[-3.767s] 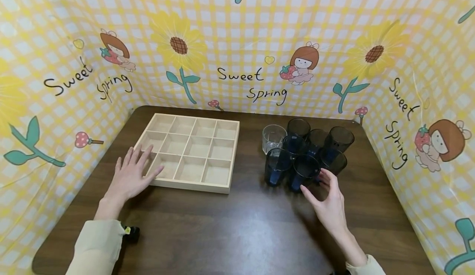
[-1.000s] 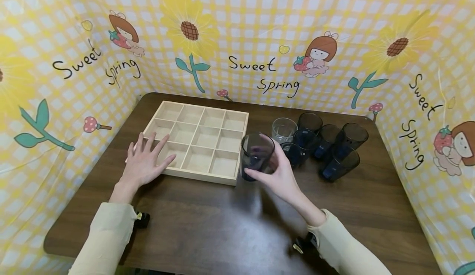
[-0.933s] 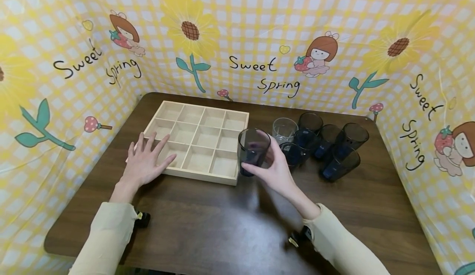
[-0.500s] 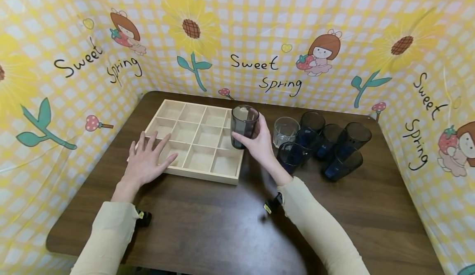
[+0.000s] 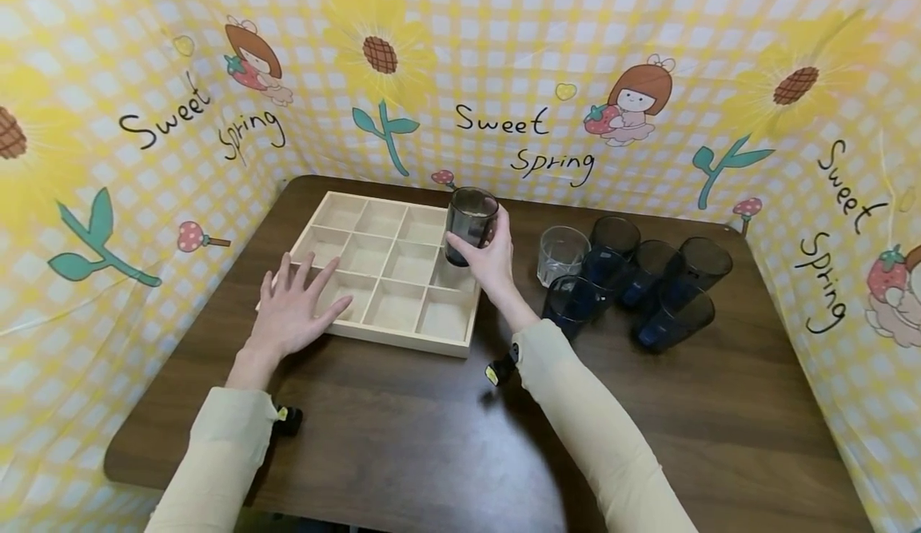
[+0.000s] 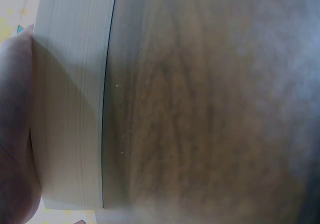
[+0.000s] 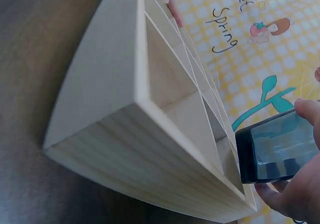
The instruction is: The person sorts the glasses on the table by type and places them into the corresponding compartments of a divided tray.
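the right hand (image 5: 492, 257) has its fingers curled round a dark cup (image 5: 469, 225), thumb on the near side, and holds it at the back right part of the wooden box (image 5: 403, 340). the left hand (image 5: 293, 309) lies at the box's left front side with its fingers spread out, gripping nothing. 6 more dark cups (image 5: 675, 321) and 1 clear cup (image 5: 561, 257) stand close together on the worktop (image 5: 403, 429), to the right of the box. the cup looks like glass, so it could slip or chip. it seems best to hold it straight up, snug but not too hard, with its bottom away from the thin walls between the small squares (image 5: 394, 305). a light left hand should help the box sit still.
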Demonstrator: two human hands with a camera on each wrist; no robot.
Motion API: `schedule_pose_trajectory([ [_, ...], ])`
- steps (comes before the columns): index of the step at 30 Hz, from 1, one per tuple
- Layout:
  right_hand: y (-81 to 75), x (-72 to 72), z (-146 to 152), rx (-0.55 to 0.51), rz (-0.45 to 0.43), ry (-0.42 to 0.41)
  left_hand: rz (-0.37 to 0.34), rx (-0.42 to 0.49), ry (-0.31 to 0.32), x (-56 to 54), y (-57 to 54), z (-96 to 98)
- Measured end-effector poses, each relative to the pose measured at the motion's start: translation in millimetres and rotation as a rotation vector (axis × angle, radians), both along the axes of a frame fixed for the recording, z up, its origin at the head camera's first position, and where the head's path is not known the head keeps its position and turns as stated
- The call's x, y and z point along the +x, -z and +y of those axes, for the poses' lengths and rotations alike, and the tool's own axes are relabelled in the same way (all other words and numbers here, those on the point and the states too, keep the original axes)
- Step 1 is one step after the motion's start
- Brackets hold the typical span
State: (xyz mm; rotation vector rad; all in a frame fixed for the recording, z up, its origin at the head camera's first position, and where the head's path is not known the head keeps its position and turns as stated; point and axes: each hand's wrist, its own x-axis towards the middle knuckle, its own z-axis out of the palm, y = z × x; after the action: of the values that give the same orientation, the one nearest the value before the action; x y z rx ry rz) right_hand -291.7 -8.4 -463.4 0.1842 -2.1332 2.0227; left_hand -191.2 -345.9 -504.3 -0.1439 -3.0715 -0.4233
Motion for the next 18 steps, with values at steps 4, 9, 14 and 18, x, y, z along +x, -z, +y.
schedule_pose_trajectory([
  [4, 1.9, -8.7, -1, -0.011, 0.003, 0.025, -0.007, -0.002, -0.005, 0.6, -0.2, 0.6],
  [9, 2.4, -17.8, 0, -0.012, -0.008, 0.060, -0.009, -0.012, -0.007, -0.1, 1.6, 0.3],
  [14, 0.9, -26.5, -1, -0.004, 0.018, 0.059, 0.006, -0.016, -0.014, -3.0, 2.9, -1.2],
  [18, 2.6, -29.8, -2, 0.037, 0.014, 0.061, 0.004, -0.028, -0.013, -3.2, 2.9, -0.9],
])
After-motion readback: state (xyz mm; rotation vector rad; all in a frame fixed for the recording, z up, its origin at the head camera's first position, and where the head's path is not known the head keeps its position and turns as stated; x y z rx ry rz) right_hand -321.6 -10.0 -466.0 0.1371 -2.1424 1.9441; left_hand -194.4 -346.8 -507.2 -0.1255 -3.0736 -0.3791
